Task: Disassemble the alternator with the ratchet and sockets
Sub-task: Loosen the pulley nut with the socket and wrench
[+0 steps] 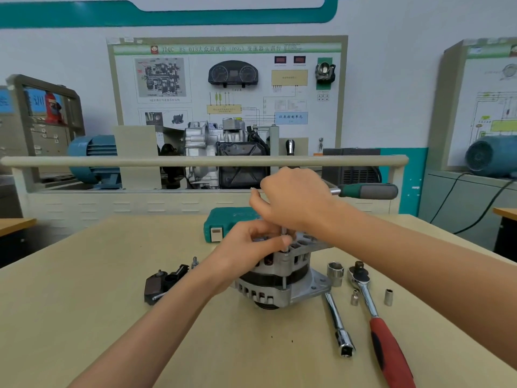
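Observation:
The silver alternator (282, 278) stands on the beige table, pulley end down. My left hand (251, 242) curls over its top left side and holds it. My right hand (293, 200) hovers above the alternator and grips the head of a small ratchet with a green and black handle (369, 191) that points right. A thin extension runs down from that hand to a bolt on the alternator's upper rim; the socket is mostly hidden by my fingers.
A red-handled ratchet (377, 317), a chrome extension bar (338, 323), a large socket (335, 273) and two small sockets (389, 296) lie right of the alternator. A removed black part (162, 284) lies left. A green tool case (223, 226) sits behind.

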Demonstrator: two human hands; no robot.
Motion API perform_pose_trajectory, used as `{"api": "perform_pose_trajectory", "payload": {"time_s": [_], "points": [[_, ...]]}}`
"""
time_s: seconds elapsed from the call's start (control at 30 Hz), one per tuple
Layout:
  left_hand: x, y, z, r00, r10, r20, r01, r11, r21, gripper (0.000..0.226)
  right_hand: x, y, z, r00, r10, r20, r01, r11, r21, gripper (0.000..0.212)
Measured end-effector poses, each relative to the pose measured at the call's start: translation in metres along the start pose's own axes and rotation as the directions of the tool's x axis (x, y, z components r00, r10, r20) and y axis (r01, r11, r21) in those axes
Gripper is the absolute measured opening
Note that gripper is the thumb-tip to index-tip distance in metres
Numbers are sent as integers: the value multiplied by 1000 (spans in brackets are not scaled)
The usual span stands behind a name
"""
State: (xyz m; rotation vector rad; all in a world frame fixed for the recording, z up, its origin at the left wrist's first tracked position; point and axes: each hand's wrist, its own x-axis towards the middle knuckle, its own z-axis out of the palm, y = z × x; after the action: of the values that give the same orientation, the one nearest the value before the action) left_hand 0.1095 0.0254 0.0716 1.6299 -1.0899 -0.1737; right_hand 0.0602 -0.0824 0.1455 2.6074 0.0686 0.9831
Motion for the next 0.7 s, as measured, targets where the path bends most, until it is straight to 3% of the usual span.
{"api": "perform_pose_trajectory", "payload": {"time_s": [0.13, 0.23, 0.33, 0.47, 0.57, 0.7], "points": [[2, 2, -6, 999, -36, 29, 37, 997, -61, 14, -4, 1, 2, 996, -49, -71, 54, 995, 79, 38], [7, 2, -3, 994, -53, -98, 51, 998, -25, 16, -3, 1, 1, 999, -51, -14, 53, 991, 121, 37], [11, 3, 6, 981, -1, -195, 19, 996, 86, 35, 0, 0, 0, 999, 8, 42, -11, 997, 77, 41], [4, 3, -6, 999, -16, -42, 17, 1000, 13, 10, 1, -5, 2, 1000, -23, 3, 23, 1000, 16, 41], [-2, 2, -15, 996, -8, 94, 9, 1000, -10, 16, 5, -4, 1, 999, -37, -2, 37, 999, -2, 41], [2, 3, -11, 999, -31, -14, 31, 998, -58, 9, 6, -5, 2, 1000, -28, 14, 28, 1000, 11, 41]]}}
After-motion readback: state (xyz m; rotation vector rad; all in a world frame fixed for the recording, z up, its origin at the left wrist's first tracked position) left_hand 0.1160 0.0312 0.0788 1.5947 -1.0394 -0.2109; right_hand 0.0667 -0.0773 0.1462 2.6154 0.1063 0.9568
